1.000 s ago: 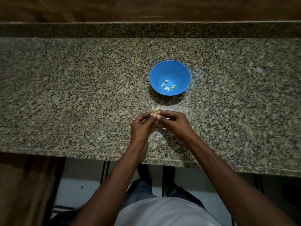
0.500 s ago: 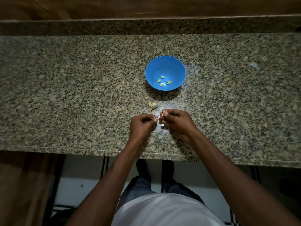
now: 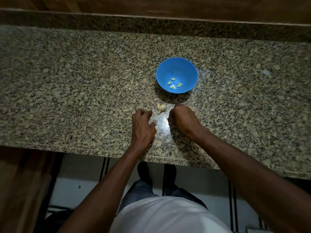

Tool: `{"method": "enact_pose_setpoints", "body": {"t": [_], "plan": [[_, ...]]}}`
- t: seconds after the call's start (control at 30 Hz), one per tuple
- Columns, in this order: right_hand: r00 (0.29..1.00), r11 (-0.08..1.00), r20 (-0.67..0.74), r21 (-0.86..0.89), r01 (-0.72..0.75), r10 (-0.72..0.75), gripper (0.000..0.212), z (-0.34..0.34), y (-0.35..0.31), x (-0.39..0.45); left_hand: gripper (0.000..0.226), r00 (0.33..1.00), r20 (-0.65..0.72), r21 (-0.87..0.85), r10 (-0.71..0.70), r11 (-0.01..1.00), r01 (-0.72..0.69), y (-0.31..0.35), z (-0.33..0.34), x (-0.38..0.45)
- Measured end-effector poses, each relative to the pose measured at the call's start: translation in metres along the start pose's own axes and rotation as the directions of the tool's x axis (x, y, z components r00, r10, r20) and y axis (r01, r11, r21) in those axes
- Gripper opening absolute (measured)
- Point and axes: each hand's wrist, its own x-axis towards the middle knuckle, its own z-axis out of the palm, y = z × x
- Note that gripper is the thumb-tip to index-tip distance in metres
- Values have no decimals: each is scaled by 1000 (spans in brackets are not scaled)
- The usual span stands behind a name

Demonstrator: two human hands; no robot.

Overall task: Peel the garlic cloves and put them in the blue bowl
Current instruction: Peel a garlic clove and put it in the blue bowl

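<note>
The garlic piece (image 3: 161, 107) lay on the granite counter (image 3: 67, 98), a pale, papery lump with what looked like a short tail pointing down toward the person, so its long axis ran roughly away-and-toward rather than side to side. It sat just this side of the blue bowl (image 3: 176, 64), close to it but not touching, and four peeled cloves (image 3: 174, 83) were already gathered in the bowl's bottom.

On either side came the hands. The left hand (image 3: 143, 125) was down on the counter with its fingers curled under and the thumb tucked across; its knuckles were just beside the garlic, to the garlic's left and a shade nearer the person. Whether it pinched a scrap of skin I could not tell, the fingertips were folded out of sight. The right hand (image 3: 182, 118) mirrored it on the other side, also knuckled over, its fingers hidden, and a clove could well have been inside that curl, but the picture didn't show it.

The garlic lay between the two hands and slightly beyond both, with the two about equally near. My read: the next pick would be a short reach forward and inward from either side, with the bowl straight beyond for the drop.
</note>
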Motion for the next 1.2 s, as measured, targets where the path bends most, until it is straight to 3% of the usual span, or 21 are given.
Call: {"method": "enact_pose_setpoints", "body": {"t": [0.17, 0.3, 0.5, 0.77, 0.87, 0.93, 1.0, 1.07, 1.13, 1.2], "plan": [[995, 986, 19, -138, 98, -96, 48, -5, -14, 6, 45, 999, 43, -9, 5, 1000, -5, -6, -4, 9], [996, 981, 85, -189, 35, -19, 10, -14, -26, 16, 46, 998, 62, -8, 13, 1000, -12, -8, -4, 13], [989, 960, 139, -281, -18, 59, 15, -16, -45, 28, 46, 998, 69, -12, -6, 1000, 7, -8, -4, 16], [985, 953, 132, -297, -64, 108, 13, -15, -58, 31, 22, 995, 86, 22, -42, 999, 40, -7, -1, 20], [987, 982, 28, -110, -155, 159, 8, -9, -36, 22, 19, 996, 56, -46, -66, 997, 69, -4, 0, 18], [964, 945, 35, 194, -265, 263, 9, -2, -13, 12, 16, 996, 48, -148, -73, 986, 80, 4, -1, 13], [941, 776, 90, 542, -322, 328, 3, 1, 0, -5, 21, 996, 72, -266, -56, 961, 73, 9, 0, 10], [909, 520, 136, 782, -343, 394, 11, 4, 5, -22, 32, 990, 138, -423, -27, 902, 83, 16, -2, 4], [901, 328, 205, 881, -340, 382, 18, 5, 2, -33, 35, 985, 171, -525, 8, 847, 84, 24, -3, 0], [905, 274, 236, 899, -342, 354, 20, 7, 0, -38, 32, 985, 174, -560, 19, 824, 83, 29, -1, -2]]}}
